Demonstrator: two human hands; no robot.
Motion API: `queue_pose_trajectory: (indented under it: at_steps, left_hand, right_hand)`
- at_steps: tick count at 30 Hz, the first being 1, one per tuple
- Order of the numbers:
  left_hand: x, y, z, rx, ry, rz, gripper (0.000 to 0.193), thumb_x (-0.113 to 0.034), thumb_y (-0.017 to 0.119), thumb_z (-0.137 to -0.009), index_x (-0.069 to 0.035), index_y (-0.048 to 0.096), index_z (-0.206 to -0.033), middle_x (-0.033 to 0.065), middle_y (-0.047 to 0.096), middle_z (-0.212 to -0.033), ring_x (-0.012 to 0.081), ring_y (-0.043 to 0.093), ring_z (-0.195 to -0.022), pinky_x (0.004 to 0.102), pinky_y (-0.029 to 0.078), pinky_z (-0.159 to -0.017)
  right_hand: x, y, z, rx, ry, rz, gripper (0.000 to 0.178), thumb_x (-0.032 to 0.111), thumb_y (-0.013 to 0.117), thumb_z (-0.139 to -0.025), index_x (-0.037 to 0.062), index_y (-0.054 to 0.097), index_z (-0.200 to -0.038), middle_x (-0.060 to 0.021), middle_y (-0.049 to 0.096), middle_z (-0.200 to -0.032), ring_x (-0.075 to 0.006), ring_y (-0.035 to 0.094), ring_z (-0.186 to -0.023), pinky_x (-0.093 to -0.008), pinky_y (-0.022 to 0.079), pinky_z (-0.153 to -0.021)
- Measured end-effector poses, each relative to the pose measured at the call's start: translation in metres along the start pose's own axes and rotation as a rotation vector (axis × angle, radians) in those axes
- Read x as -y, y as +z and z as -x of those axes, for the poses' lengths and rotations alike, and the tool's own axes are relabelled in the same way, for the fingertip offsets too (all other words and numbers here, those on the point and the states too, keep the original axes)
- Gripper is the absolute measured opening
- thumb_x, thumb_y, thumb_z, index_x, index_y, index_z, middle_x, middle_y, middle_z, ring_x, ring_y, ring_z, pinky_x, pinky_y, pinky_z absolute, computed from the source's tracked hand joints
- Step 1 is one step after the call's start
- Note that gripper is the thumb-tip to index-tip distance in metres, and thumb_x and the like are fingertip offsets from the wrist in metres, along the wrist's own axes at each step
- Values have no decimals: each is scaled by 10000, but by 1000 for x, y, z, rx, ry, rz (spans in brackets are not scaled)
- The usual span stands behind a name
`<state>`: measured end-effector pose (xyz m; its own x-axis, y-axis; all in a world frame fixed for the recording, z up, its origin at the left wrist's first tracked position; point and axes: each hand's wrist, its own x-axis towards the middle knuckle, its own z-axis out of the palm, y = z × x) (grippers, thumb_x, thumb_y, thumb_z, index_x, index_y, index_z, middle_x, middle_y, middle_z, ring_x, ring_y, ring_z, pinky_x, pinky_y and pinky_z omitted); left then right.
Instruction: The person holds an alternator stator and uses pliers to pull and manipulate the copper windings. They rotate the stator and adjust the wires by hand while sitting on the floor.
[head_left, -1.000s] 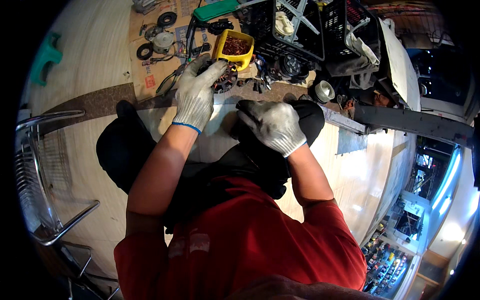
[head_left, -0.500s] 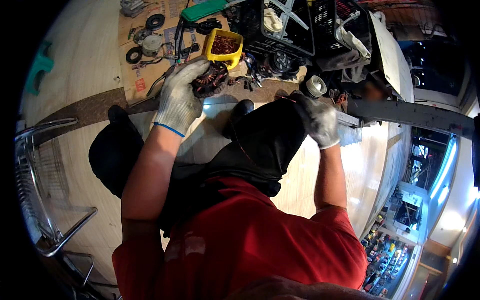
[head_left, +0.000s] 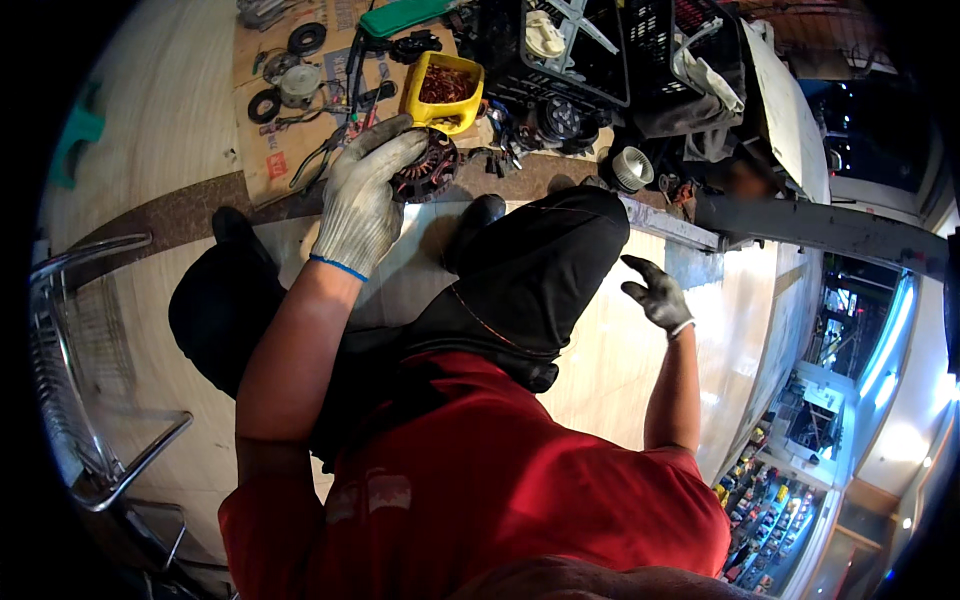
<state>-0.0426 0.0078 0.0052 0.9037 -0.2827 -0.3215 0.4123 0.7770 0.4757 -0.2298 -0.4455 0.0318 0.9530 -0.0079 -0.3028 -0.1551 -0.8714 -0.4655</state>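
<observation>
Head camera: sits on your head, the left of a side-by-side pair
Facing: down past your red shirt [head_left: 520,470] toward your left hand [head_left: 368,185] and right hand [head_left: 660,298]
Nearness: your shirt close at the lower edge, the cardboard [head_left: 255,142] farther off at the top
Lens: wide fisheye, upright, straight edges bending toward the rim

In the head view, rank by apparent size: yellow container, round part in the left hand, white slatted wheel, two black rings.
Yellow container
Round part, partly covered
White slatted wheel
Black rings: too alike to rank
</observation>
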Motion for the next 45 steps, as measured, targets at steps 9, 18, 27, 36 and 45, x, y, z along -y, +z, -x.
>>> queue_pose_trajectory:
  at_steps: [9, 18, 27, 36, 45]
  left_hand:
    - [6, 17, 1, 21, -4, -154, 387, -47, 614, -938, 81, 522, -1291, 198, 674, -1103, 254, 714, -961, 330, 619, -820]
    - [3, 19, 6, 78, -2, -342, 428, -44, 687, -901, 91, 551, -1283, 157, 666, -1132, 180, 679, -1011, 278, 563, -898]
    - [3, 28, 11, 0, 96, -591, 465, -82, 716, -900, 88, 545, -1297, 150, 666, -1146, 174, 649, -1048, 274, 544, -911]
    - [11, 7, -7, -176, 92, -224, 292, -31, 666, -912, 58, 600, -1182, 198, 684, -1079, 264, 707, -964, 367, 609, -859]
    - [12, -14, -12, 5, 56, -181, 303, -45, 642, -919, 76, 624, -1196, 182, 688, -1121, 258, 697, -1046, 352, 603, -896]
  right_hand:
    - [195, -11, -56, -614, -213, 97, 546, 147, 758, -857, 22, 562, -1352, -183, 657, -1260, -306, 632, -1175, -400, 505, -1004]
    - [247, 63, -135, -3, -110, 106, 401, 426, 545, -975, 119, 686, -1191, -189, 710, -1032, -400, 673, -966, -495, 554, -802]
    - [249, 53, -112, -309, -369, 297, 285, 350, 601, -937, 159, 700, -1124, -141, 702, -847, -344, 677, -713, -437, 547, -586]
    - [254, 71, -86, -89, -451, 381, 251, 363, 636, -918, 128, 695, -983, -97, 677, -755, -299, 669, -660, -403, 530, -556]
    - [192, 48, -86, -368, -306, 467, 209, 267, 662, -921, 126, 708, -1068, -142, 702, -844, -324, 687, -741, -415, 543, -632]
